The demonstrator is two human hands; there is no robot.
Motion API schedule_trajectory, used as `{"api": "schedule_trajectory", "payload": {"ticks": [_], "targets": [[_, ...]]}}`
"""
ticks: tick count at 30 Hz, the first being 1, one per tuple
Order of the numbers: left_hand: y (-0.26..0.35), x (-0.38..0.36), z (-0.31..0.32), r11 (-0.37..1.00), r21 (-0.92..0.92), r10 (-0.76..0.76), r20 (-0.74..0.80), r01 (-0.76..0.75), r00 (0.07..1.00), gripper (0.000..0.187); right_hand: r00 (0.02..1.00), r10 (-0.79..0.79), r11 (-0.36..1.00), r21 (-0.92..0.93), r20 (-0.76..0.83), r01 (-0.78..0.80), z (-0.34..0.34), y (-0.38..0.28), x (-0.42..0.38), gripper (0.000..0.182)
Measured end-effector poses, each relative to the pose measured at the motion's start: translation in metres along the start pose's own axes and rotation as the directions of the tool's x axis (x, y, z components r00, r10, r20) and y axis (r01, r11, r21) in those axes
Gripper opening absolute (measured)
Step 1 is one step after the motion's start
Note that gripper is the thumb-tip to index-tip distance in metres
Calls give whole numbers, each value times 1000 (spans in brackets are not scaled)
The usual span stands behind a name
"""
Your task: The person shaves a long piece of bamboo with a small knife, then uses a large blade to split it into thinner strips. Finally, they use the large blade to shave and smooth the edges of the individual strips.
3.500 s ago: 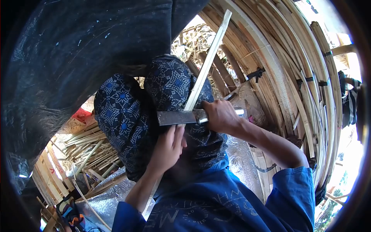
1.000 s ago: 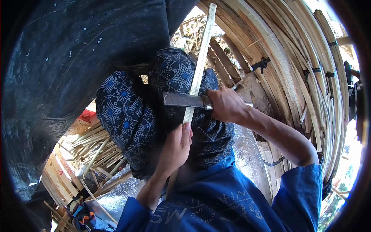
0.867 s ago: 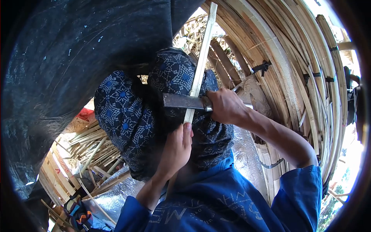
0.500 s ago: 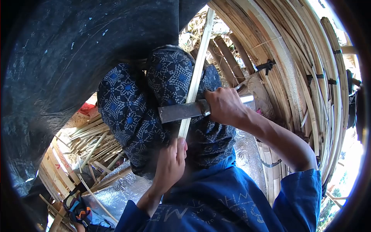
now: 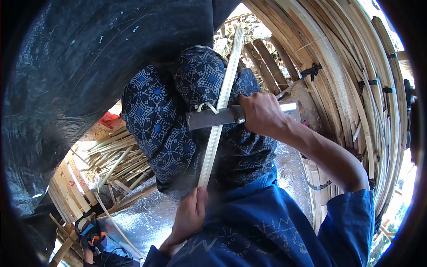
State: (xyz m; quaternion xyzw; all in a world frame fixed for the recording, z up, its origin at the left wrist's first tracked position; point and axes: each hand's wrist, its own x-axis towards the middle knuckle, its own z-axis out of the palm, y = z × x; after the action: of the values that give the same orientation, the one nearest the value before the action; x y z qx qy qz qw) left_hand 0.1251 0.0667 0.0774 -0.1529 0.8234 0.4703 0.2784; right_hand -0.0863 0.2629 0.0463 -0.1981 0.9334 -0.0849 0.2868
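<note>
A long pale strip of bamboo slants up across my lap. My left hand is closed round its lower end, low against my blue shirt. In my right hand is a broad-bladed knife, gripped by the handle. The blade lies crosswise over the strip, touching it near the middle. A thin curled shaving stands up at the blade's far edge. Dark patterned cloth covers my knees under the strip. My fingers hide most of the handle.
Tall bundles of bamboo slats, tied with black bands, curve along the right. A dark tarp hangs at the left. Cut sticks lie in a heap beyond my left knee. Shiny silver sheeting is under me.
My left hand has drawn the strip down toward me, so its top end now shows lower. The knife has stayed nearly in place, and a shaving has curled up at its blade.
</note>
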Motion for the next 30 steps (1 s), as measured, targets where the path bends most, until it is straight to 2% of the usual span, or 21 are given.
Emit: {"api": "schedule_trajectory", "payload": {"ticks": [3,9,12,14,15,16,18,19,22,24,25,27,30], "targets": [[5,27,-5,996,8,86,19,-86,996,33,999,29,996,79,28,-32,-3,7,2,16],[23,90,13,948,-104,301,-17,-301,954,39,998,32,997,72,-53,-28,7,23,-3,15],[25,92,10,963,-124,249,52,-241,967,38,996,51,996,77,-78,-45,3,23,-5,14],[15,82,3,966,-106,244,82,-235,966,36,996,61,998,37,-65,-59,1,20,-4,13],[9,74,0,969,-80,241,96,-233,966,33,993,69,992,114,-95,-58,4,20,-4,13],[6,62,-3,970,-80,236,98,-229,967,33,994,69,992,116,-91,-58,5,20,-3,13],[3,36,-7,996,-80,58,121,-49,991,33,995,75,989,130,-69,-65,7,20,1,13],[4,28,-9,996,-83,41,116,-32,992,33,997,11,999,48,-75,-8,6,20,1,12],[-1,7,-10,999,-39,-3,115,7,993,33,998,-36,999,27,-55,38,1,11,3,12],[-16,-13,-10,999,26,43,93,-46,995,27,997,-64,998,20,-45,65,5,9,5,13],[-21,-24,-10,999,24,32,82,-34,996,27,992,-84,996,-27,-91,82,8,9,6,8],[-31,-50,-11,898,363,228,103,-250,968,19,978,-106,993,-65,-179,96,18,11,7,5],[-58,-88,-8,922,318,199,105,-222,974,13,983,-51,999,-16,-178,49,19,11,9,7]]}}
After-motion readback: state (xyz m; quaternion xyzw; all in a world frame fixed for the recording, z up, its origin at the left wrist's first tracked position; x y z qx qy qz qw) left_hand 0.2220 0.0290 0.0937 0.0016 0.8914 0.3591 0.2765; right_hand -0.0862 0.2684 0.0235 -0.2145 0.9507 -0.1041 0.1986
